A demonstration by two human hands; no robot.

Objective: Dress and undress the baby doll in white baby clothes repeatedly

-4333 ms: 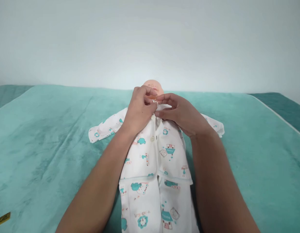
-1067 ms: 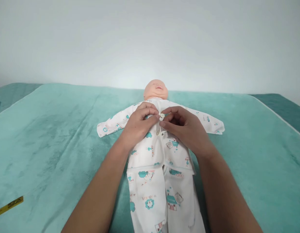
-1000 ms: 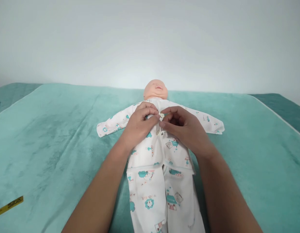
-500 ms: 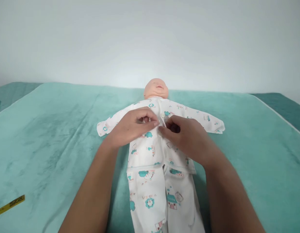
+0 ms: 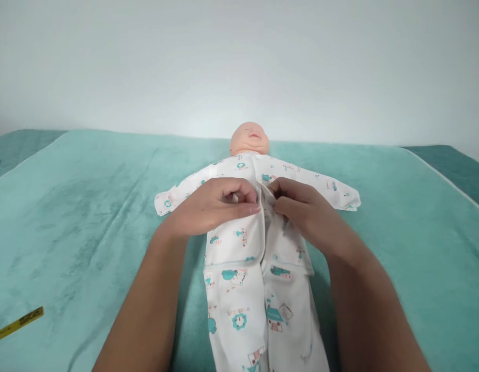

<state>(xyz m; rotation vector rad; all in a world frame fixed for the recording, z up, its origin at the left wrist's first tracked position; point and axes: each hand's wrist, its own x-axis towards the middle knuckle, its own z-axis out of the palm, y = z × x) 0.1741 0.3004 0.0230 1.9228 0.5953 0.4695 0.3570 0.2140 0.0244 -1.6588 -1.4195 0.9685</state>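
Observation:
A baby doll (image 5: 249,139) lies on its back, its sleeves spread to both sides. It wears a white printed jacket (image 5: 231,253) over matching trousers (image 5: 237,299). At the middle of the chest, my left hand (image 5: 227,201) pinches one front edge of the jacket between thumb and fingers. My right hand (image 5: 301,206) grips the opposite front edge and holds it lifted, so a gap shows between the two edges. Fingers cover any button at this spot.
A light green blanket (image 5: 88,232) lies under the doll, with darker green cloth (image 5: 448,170) at the far corners. A yellow strip with black marks (image 5: 18,324) is at the lower left. Behind stands a pale wall (image 5: 239,62).
My right hand has moved slightly right and pulled its jacket edge up and away from the other. My left hand has shifted slightly down and right, still pinching. The front now gapes at the chest.

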